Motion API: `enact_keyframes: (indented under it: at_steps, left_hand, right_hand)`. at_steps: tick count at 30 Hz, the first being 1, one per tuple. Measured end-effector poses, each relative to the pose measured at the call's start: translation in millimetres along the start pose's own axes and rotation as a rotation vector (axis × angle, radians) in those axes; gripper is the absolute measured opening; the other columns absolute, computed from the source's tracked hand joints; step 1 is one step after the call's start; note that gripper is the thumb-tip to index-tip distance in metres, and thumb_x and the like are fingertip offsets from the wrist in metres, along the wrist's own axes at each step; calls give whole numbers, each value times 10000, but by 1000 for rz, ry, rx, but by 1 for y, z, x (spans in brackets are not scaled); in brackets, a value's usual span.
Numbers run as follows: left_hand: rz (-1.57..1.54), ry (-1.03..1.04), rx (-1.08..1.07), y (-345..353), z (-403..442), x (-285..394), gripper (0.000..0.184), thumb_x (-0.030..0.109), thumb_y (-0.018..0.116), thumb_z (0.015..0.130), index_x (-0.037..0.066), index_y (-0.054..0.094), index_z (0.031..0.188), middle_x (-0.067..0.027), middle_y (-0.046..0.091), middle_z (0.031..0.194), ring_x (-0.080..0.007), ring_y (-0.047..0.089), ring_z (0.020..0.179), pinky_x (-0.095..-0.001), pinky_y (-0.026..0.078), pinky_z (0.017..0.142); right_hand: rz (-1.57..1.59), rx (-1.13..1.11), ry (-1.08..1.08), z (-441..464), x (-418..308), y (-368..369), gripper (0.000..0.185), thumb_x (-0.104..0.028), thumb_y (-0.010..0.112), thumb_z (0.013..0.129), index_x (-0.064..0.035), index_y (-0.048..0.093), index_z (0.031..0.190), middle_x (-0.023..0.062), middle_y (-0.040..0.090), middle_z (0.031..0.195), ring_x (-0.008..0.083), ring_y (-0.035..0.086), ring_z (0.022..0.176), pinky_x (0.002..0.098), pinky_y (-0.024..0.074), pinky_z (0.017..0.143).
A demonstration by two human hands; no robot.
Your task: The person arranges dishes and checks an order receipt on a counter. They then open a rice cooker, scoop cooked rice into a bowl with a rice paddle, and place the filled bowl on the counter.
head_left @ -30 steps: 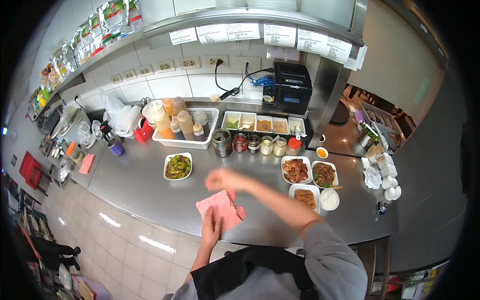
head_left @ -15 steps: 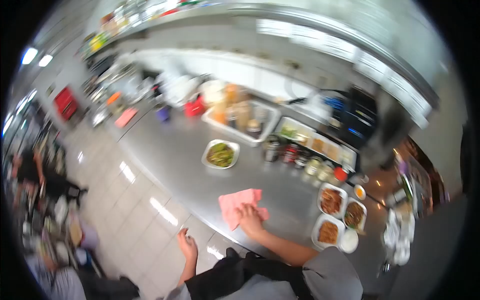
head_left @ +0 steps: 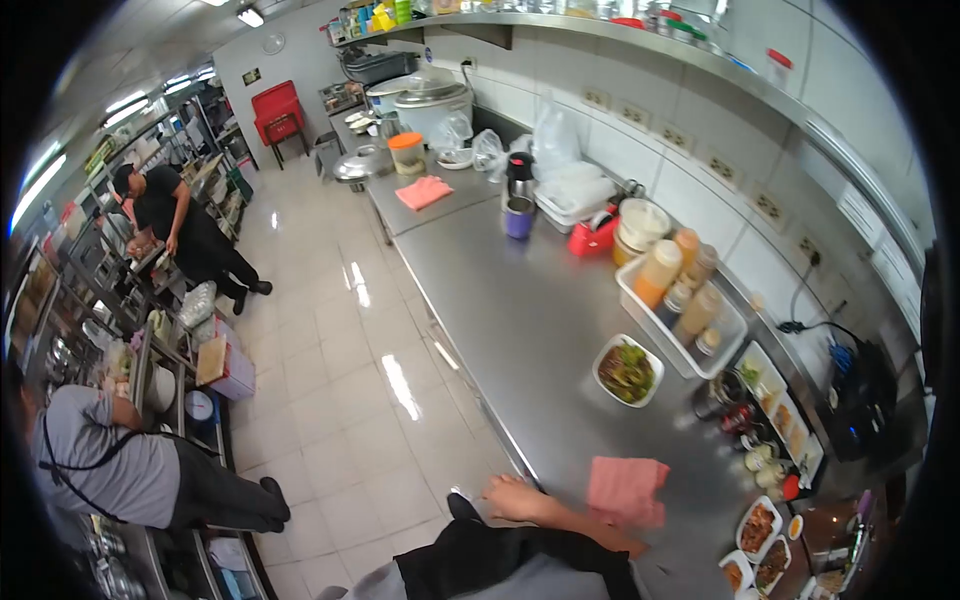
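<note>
My right hand (head_left: 515,497) hangs at the near edge of the steel counter (head_left: 480,300), its forearm coming in from the right. The fingers look loosely stretched, and nothing shows in them. Just right of it a folded pink cloth (head_left: 627,490) lies flat on the counter, apart from the hand. Farther up the counter stands a white square bowl of leafy salad (head_left: 628,371). My left hand is out of view.
A tray of sauce bottles (head_left: 690,325) stands by the wall, with a purple cup (head_left: 518,217) beyond. Food containers (head_left: 758,527) sit at lower right. Two people, one in black (head_left: 180,220) and one in grey (head_left: 120,455), stand at the shelves left of the aisle.
My right hand has let go of the pink cloth and moved left to the counter edge. My left hand has left the view. The camera has turned left toward the aisle.
</note>
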State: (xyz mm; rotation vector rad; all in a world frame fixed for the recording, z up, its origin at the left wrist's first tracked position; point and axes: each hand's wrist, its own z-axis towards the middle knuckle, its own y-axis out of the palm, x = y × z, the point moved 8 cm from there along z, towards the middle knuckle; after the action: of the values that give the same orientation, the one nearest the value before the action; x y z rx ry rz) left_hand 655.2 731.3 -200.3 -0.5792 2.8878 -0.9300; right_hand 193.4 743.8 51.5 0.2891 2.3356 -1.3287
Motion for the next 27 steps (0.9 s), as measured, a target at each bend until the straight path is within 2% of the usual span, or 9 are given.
enact_keyframes:
  at_steps: [2, 6, 10, 13, 17, 20, 21, 25, 27]
  left_hand:
    - [-86, -9, 14, -32, 18, 0, 374, 189, 571, 878, 22, 627, 1208, -143, 700, 1020, -290, 682, 865, -409, 543, 748]
    - [-254, 78, 18, -86, 74, 39, 366, 173, 565, 886, 7, 624, 1207, -133, 701, 1010, -262, 684, 856, -390, 544, 737]
    - [-436, 266, -13, -143, 149, 132, 358, 157, 559, 893, -7, 621, 1205, -123, 702, 999, -234, 686, 847, -371, 545, 726]
    - [-447, 410, 42, -192, 173, 209, 352, 139, 565, 893, -13, 617, 1206, -135, 699, 992, -215, 685, 833, -366, 545, 702]
    - [-381, 567, 94, -255, 203, 280, 381, 183, 600, 872, -5, 633, 1201, -183, 710, 977, -235, 710, 815, -355, 560, 747]
    - [-539, 543, 63, -291, 219, 279, 381, 189, 598, 874, -26, 633, 1187, -180, 712, 958, -225, 707, 821, -341, 556, 749]
    - [-607, 435, 81, -301, 219, 264, 375, 183, 603, 873, -29, 638, 1180, -163, 718, 923, -219, 710, 843, -336, 556, 759]
    - [-441, 241, 237, -336, 228, 203, 376, 238, 572, 892, -21, 668, 1145, -191, 715, 1002, -256, 699, 949, -389, 548, 826]
    - [-389, 44, 155, -343, 237, 177, 370, 238, 570, 894, -22, 669, 1139, -190, 715, 999, -257, 697, 943, -387, 545, 821]
  right_hand:
    - [-22, -104, -52, 47, -18, -2, 481, -328, 726, 846, -105, 597, 1252, 204, 530, 1284, 395, 486, 1243, 543, 423, 1005]
    - [-26, -5, -88, 135, -31, -74, 463, -336, 703, 863, -76, 601, 1233, 167, 599, 1191, 373, 551, 1159, 488, 466, 961]
    - [-9, 189, -42, 182, -12, -159, 482, -341, 707, 854, -68, 598, 1235, 164, 605, 1196, 362, 578, 1123, 472, 467, 960]
    - [40, 281, 24, 216, 30, -187, 406, -371, 705, 846, -45, 644, 1080, 167, 645, 1121, 372, 602, 1085, 476, 498, 911]
    - [35, 18, 149, 278, 76, -206, 474, -362, 703, 859, -58, 621, 1213, 180, 628, 1162, 367, 576, 1138, 456, 470, 955]
    - [53, -21, 76, 341, 79, -257, 470, -362, 702, 861, -52, 625, 1206, 189, 637, 1143, 372, 587, 1119, 456, 474, 947]
    - [49, -2, 19, 375, 82, -270, 470, -360, 701, 862, -52, 624, 1207, 191, 638, 1142, 374, 590, 1111, 460, 475, 943]
    - [-30, -12, -87, 487, 48, -357, 427, -341, 690, 877, -54, 629, 1188, 193, 640, 1127, 372, 594, 1101, 466, 478, 931]
    - [-145, 19, -164, 543, 26, -397, 407, -328, 681, 888, -61, 622, 1189, 188, 639, 1120, 368, 598, 1095, 467, 481, 925]
